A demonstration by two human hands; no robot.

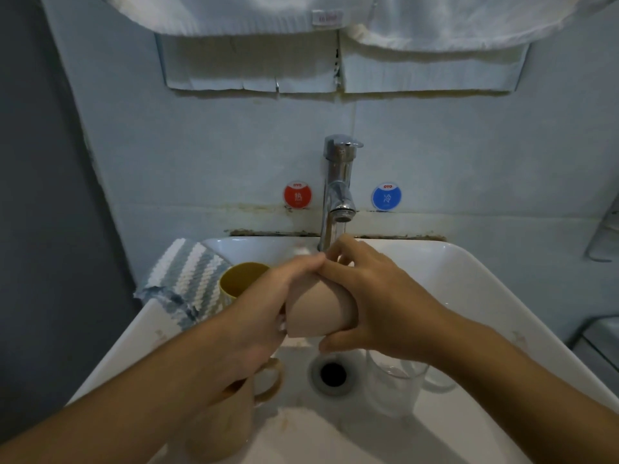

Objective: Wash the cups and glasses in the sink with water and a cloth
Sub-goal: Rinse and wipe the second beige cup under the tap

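**One cup is under the tap, and more cups wait**

Head view: The person holds a smooth pinkish-beige cup (318, 311) on its side in the middle of the white sink (469, 279). The left hand (264, 303) wraps round the cup at its 9 o'clock side. The right hand (378, 303) wraps round it at 3 o'clock. The fingers of both hands meet on top, just under the shiny metal tap (338, 192) at 12 o'clock. Water seems to run from the tap.

This looks like the wash of one cup, not yet done. A mustard-yellow cup (241, 279) stands at 10 o'clock. A tan mug with a handle (254, 386) sits at 7 o'clock, partly hidden by the left arm. A clear glass mug (398, 386) sits at 5 o'clock. These three likely need washing too.

The striped blue-and-white cloth (187, 279) lies on the sink rim at 10 o'clock. No hand touches it.
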